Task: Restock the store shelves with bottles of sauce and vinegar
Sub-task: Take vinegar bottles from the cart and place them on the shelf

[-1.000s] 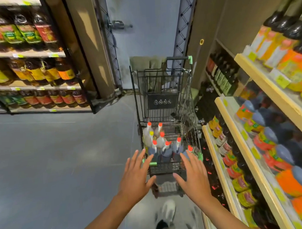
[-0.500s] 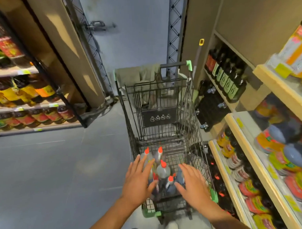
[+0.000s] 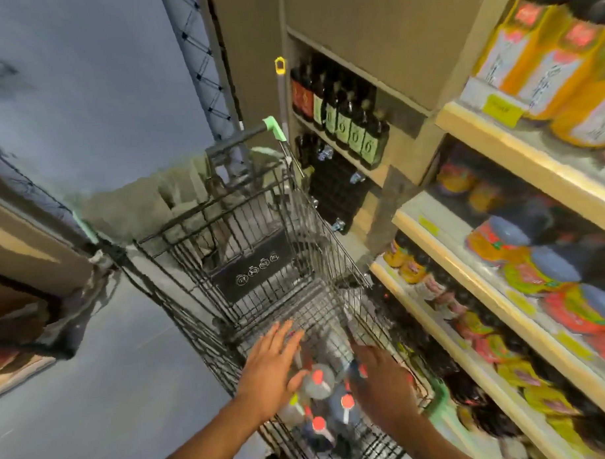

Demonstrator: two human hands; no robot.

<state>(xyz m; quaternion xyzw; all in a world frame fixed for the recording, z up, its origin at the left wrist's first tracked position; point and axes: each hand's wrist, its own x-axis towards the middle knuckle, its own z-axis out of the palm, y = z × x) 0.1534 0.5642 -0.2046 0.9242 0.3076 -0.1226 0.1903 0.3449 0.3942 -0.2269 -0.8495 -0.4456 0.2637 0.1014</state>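
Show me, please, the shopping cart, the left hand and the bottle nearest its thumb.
shopping cart point(image 3: 257, 265), head view, back wire wall.
left hand point(image 3: 270, 364), head view, back of hand.
bottle point(image 3: 317, 378), head view, orange cap.

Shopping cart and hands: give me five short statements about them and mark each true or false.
1. The bottles in the cart have red caps. True.
2. The left hand grips the cart's handle. False: it reaches over the bottles, fingers straight.
3. The stocked shelves stand right of the cart. True.
4. The cart is heaped full. False: bottles fill only its near end.
5. The right hand lifts a bottle clear. False: it is down among them.
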